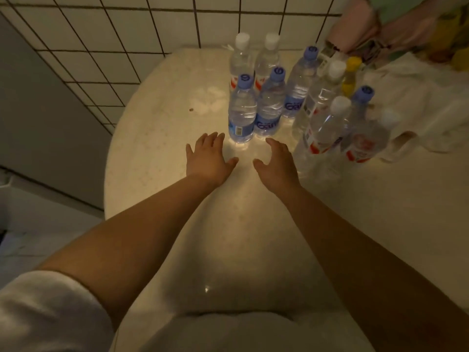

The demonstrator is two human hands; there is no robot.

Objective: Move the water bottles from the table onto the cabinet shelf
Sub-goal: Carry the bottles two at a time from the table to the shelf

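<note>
I have both arms stretched over the round table (157, 174), and neither hand holds anything. My left hand (206, 158) is spread wide, fingers straight, just short of the nearest blue-capped water bottle (242, 110). My right hand (278, 161) is loosely cupped with the thumb apart, near the base of the second blue-capped bottle (270, 105). I judge this posture to be a two-handed reach, one bottle for each hand, since that front pair stands side by side and touching, closest to me.

All bottles stand upright in a cluster toward the far right part of the tabletop. Two white-capped bottles (242, 57) stand behind the front pair, close to the tiled wall (101, 34). A third blue-capped bottle (300, 80) stands to their right, and further white-capped bottles (327, 120) crowd the right side. A yellow-capped bottle (351, 74) stands among them; I cannot tell its contents.

The cabinet shelf is not in view. The rightmost bottles overlap, so I cannot give a firm count. Crumpled white material (416, 102) lies beyond them, and its nature is unclear. Dim light blurs the label print.
</note>
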